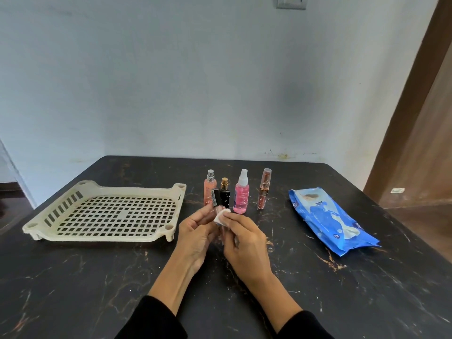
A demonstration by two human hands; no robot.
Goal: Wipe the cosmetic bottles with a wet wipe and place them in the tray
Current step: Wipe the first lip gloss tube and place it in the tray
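Left hand grips a slim black-capped clear tube; right hand pinches a folded white wet wipe against it, above the veined black tabletop.

4 bottles upright mid-table; 5th, black-capped, against white wipe; cream tray left.

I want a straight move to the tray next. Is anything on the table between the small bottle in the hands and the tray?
Nothing visible stands in the way. The left hand holds the small black-capped bottle just right of the tray, with bare table between. The other bottles stand behind and to the right.
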